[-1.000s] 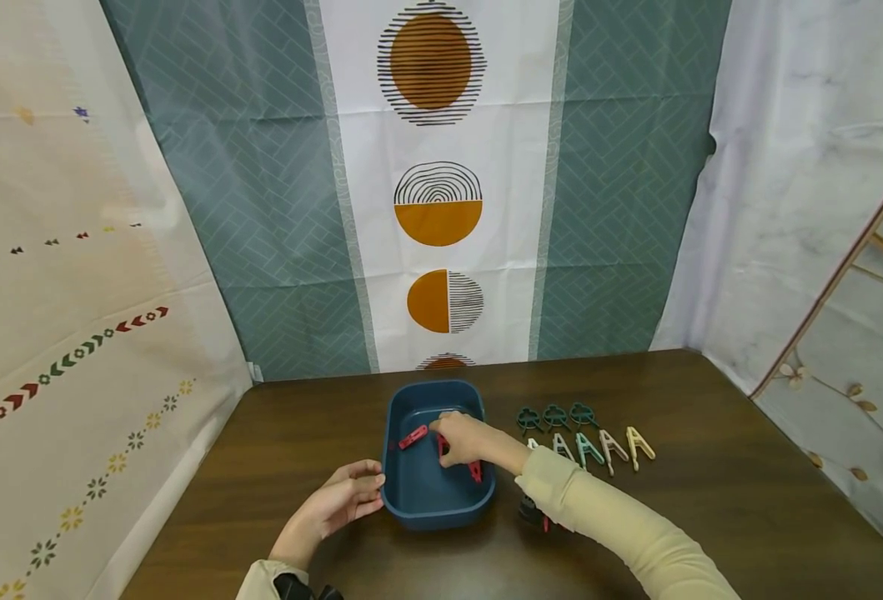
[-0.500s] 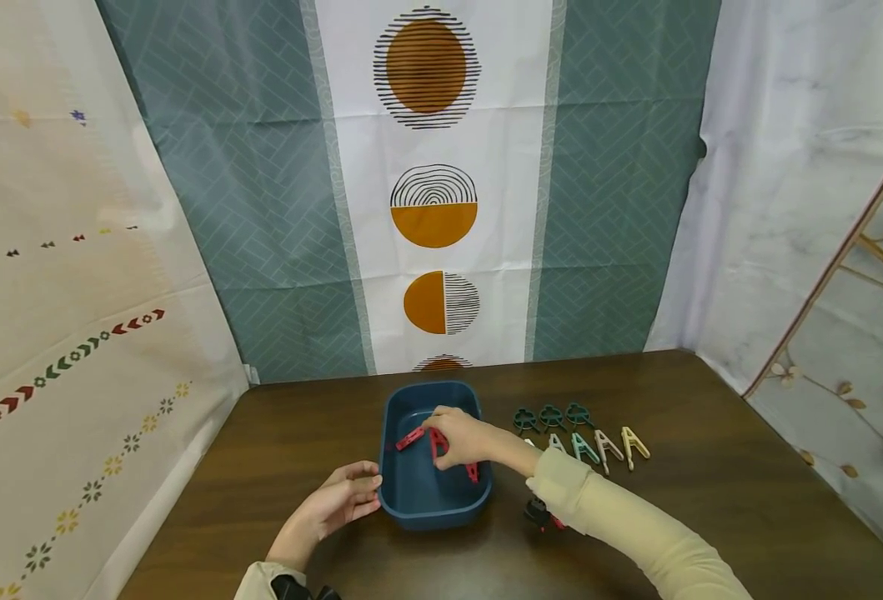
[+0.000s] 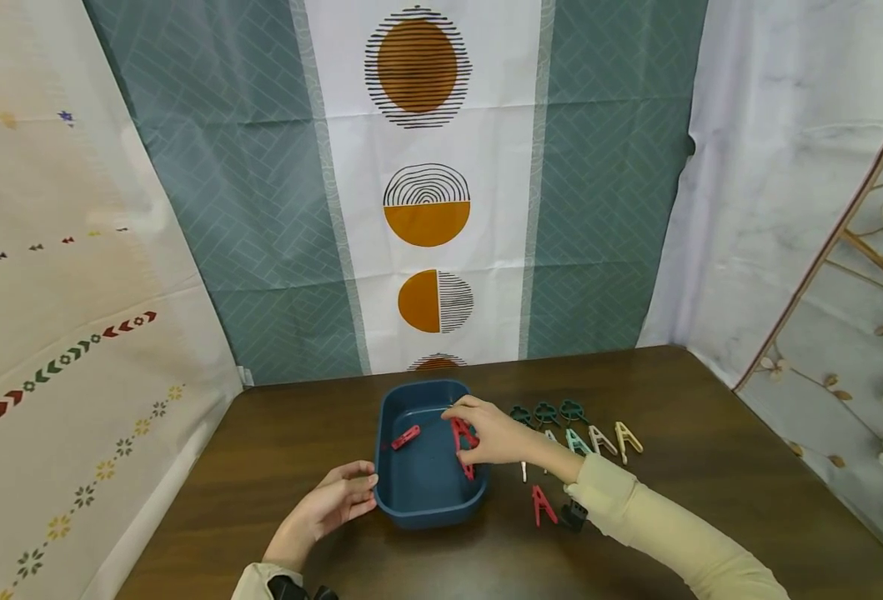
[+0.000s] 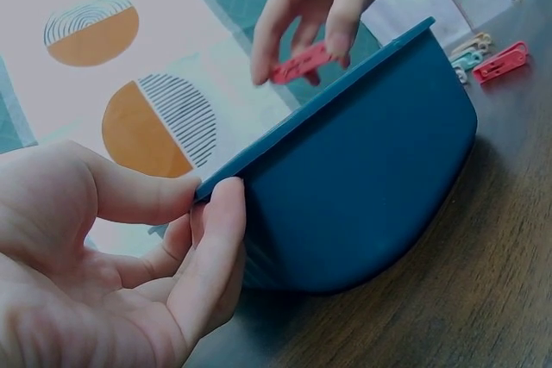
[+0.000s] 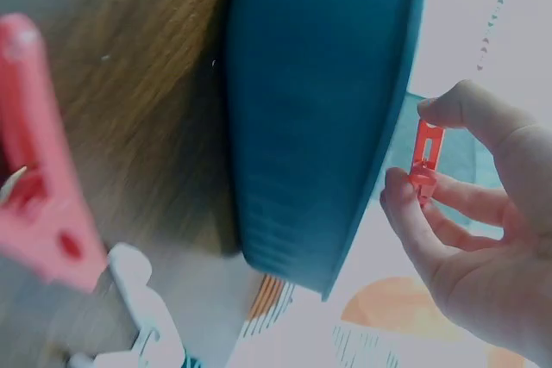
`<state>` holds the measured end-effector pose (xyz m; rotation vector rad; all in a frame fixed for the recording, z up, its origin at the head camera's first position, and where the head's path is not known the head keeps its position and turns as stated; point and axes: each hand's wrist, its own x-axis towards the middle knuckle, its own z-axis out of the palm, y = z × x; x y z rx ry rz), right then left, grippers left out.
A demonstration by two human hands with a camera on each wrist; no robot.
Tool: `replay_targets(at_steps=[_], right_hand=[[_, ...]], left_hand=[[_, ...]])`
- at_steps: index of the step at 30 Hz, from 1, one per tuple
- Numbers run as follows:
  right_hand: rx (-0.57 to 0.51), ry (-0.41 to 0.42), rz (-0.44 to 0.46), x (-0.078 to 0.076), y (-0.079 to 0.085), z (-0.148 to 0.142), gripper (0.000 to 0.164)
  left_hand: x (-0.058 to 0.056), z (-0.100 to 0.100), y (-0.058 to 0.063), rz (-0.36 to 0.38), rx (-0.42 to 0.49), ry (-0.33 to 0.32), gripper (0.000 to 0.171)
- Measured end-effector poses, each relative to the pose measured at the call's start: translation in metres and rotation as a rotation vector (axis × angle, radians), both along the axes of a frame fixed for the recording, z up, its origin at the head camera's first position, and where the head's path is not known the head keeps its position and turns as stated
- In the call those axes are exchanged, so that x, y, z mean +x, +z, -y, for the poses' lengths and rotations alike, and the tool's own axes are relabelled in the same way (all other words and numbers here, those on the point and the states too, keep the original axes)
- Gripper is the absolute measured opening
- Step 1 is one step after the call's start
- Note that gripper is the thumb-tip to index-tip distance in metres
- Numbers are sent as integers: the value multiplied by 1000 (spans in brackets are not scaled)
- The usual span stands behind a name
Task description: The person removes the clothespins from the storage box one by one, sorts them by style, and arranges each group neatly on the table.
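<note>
A blue plastic bin (image 3: 420, 518) stands on the wooden table. My left hand (image 3: 336, 504) pinches its left rim between thumb and fingers, close up in the left wrist view. My right hand (image 3: 489, 433) is over the bin's right side and pinches a red clothespin (image 5: 426, 159) between thumb and fingertips, above the rim in both wrist views. Another red clothespin (image 3: 406, 437) lies inside the bin, and a further red piece shows below the right hand, partly hidden. On the table right of the bin lies one more red clothespin (image 3: 542, 505).
Right of the bin, a row of pale, mint and yellow clothespins (image 3: 627, 439) lies partly behind the right forearm. Several dark green clips (image 3: 572, 411) line up beyond them. A patterned cloth (image 3: 426, 292) hangs behind the table's back edge.
My right hand has moved right towards the bin's right rim, carrying the red clothespin. The red clothespin on the table has come out from behind the right arm. The left hand stays at the rim.
</note>
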<state>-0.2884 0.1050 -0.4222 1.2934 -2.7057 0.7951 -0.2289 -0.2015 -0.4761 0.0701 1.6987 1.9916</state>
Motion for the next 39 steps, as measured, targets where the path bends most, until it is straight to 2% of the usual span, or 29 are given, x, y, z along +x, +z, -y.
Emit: replay_targets(at_steps=[6, 9, 20, 26, 28, 32, 39], right_hand=[[-60, -42, 36, 11, 5, -32, 55], [-62, -62, 53, 19, 2, -50, 54], [83, -69, 109, 39, -11, -98, 55], [182, -73, 195, 53, -12, -114, 54], [206, -88, 253, 59, -14, -118, 52], [234, -103, 315, 69, -22, -124, 51], [214, -117, 300, 73, -30, -127, 53]], left_hand=[[-1, -1, 1, 1, 7, -5, 14], [-1, -2, 1, 2, 7, -12, 15], [0, 0, 1, 0, 14, -13, 13], [1, 0, 1, -1, 11, -10, 14], [1, 0, 1, 2, 12, -7, 15], [1, 1, 2, 8, 14, -9, 16], [-1, 2, 2, -2, 10, -26, 18]])
